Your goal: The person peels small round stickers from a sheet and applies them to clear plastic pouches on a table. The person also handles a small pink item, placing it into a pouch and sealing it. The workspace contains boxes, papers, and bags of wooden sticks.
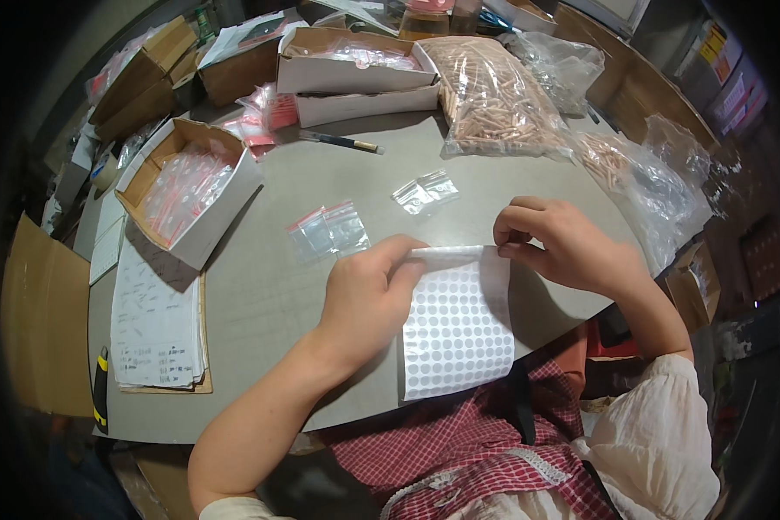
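- One sheet of pale round dots (458, 334) spans the gap between the left hand (368, 295) and the right hand (572, 243), at the near edge of the tabletop (269, 303); whether it rests flat or is slightly lifted cannot be told.
- Left hand: closed on the sheet's upper left corner, thumb on top.
- Right hand: thumb and forefinger pinch the upper right corner narrowly, the other fingers curled in.
- The sheet's far edge looks folded or rolled over between the two grips, so the step in hand seems to be working that edge.
- The next move probably calls for even tension from both sides and a fine fingertip grip, without creasing the dots.
- Just beyond the left hand lie clear zip bags (348, 227), with another small clear packet (425, 191) farther off; neither hand appears to grip these.
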